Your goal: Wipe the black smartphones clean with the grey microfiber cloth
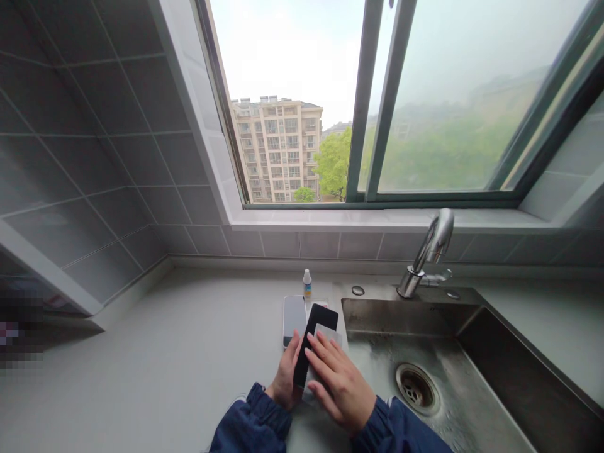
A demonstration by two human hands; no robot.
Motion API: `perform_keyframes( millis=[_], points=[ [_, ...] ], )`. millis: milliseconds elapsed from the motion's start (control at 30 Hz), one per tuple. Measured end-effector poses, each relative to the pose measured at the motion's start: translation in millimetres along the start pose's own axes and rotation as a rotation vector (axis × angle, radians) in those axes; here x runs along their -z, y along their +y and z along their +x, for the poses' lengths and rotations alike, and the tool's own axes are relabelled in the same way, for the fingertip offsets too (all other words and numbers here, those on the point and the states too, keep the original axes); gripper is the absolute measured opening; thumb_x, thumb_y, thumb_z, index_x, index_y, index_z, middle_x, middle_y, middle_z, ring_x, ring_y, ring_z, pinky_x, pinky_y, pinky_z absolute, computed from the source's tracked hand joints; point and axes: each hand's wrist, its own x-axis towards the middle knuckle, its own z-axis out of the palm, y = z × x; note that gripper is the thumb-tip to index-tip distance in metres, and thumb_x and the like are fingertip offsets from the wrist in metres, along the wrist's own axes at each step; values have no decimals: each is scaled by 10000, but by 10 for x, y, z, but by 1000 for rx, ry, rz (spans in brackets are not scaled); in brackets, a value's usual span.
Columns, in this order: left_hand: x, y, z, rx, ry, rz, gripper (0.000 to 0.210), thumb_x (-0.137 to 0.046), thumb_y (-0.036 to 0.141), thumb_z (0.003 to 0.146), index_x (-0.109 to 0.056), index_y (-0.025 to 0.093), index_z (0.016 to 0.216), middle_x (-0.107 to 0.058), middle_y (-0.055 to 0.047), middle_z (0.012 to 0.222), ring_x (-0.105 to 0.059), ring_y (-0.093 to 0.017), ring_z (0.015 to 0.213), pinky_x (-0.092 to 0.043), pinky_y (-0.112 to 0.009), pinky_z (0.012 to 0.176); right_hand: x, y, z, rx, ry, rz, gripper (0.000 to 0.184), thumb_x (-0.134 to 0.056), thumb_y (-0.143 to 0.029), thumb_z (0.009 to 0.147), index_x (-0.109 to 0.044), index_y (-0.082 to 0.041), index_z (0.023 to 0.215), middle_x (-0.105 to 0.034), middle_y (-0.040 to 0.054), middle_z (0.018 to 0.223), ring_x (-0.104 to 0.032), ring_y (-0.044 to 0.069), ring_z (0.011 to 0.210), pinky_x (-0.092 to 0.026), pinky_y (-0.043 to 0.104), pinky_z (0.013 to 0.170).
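The left hand (285,377) is grasping a slim black slab (324,314) by its long edge, tilting it just above the counter, near the sink's left side. The right hand (344,382) is laying its stretched fingers over a thin, whitish, translucent cloth (331,332), pressing it against the slab's smooth face without clenching. Dark blue sleeves (255,421), gathered at the cuffs, are covering both wrists.

Just beyond the left hand, a flat phone (294,314) with rounded corners and a grey, glossy screen is lying on the pale, smooth counter (165,352). Behind it, a small white bottle (307,284) with a tapering cap and a coloured label is standing upright.

To the right, a brushed steel sink (465,384) is showing a dull, streaked floor around a round drain (417,389). A shiny chrome tap (430,245) is arching over its back edge. Grey rectangular tiles (155,151) are lining the walls, and a green-framed sliding window (453,126) is facing a beige building (278,148) and a leafy tree (336,167).
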Motion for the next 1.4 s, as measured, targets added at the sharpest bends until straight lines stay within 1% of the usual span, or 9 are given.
perform_keyframes(
  millis=[133,267,333,433,533,900,1067,1267,1400],
  points=[
    [55,-2,14,34,-93,23,683,-363,594,941,-409,157,1464,-616,-160,1287,-585,-303,1188,-416,-441,1021,73,53,8,-17,5,2,575,-496,-309,957,-353,-155,1492,-280,107,1574,-206,320,1470,-359,531,1134],
    [70,-24,-1,166,-102,24,682,-280,629,944,-358,216,1481,-628,-168,1235,-686,-288,949,-530,-381,720,132,63,-7,-12,117,78,564,-478,-245,946,-356,-113,1480,-226,160,1589,-175,357,1474,-357,567,1124],
    [63,-28,-6,159,-123,16,674,-261,626,946,-345,219,1477,-643,-168,1170,-704,-253,790,-521,-338,602,150,63,-15,-7,194,135,485,-473,-162,925,-447,-109,1407,-319,170,1551,-244,338,1460,-380,546,1119],
    [61,-12,-1,159,-170,-8,705,-242,648,934,-329,193,1465,-651,-173,1076,-682,-231,648,-508,-331,502,165,55,-22,10,276,193,346,-508,-91,881,-577,-141,1216,-600,145,1313,-496,267,1315,-436,481,1095],
    [75,13,8,124,-129,-40,724,-254,661,924,-332,164,1445,-639,-176,1039,-662,-227,628,-490,-316,448,160,50,-18,30,247,193,278,-560,-125,861,-615,-166,1130,-688,109,1150,-599,239,1187,-450,465,1083],
    [15,34,-69,229,-145,38,725,-248,716,885,-415,238,1404,-646,-169,1104,-714,-318,708,-534,-390,519,42,356,-76,-188,118,-95,512,-459,-291,978,-385,-172,1470,-374,124,1528,-313,295,1440,-217,597,1164],
    [4,24,-47,233,-103,49,744,-270,714,888,-391,221,1432,-666,-172,1124,-716,-294,698,-522,-361,519,83,259,-49,-135,115,-60,532,-497,-335,953,-410,-196,1459,-453,113,1481,-329,299,1432,-84,614,1182],
    [27,-11,27,160,-7,-92,847,-335,706,888,-528,-5,1306,-691,-224,1034,-676,-310,984,-501,-405,873,53,-95,13,45,32,111,529,-544,-448,894,-514,-210,1366,-565,73,1393,-387,290,1402,87,565,1190],
    [-7,-3,-7,164,0,-49,834,-342,710,880,-451,75,1410,-691,-211,1059,-704,-313,876,-526,-447,805,42,25,-8,-13,20,37,460,-486,-342,956,-484,-212,1397,-499,69,1453,-344,264,1428,81,552,1194]
  ],
)
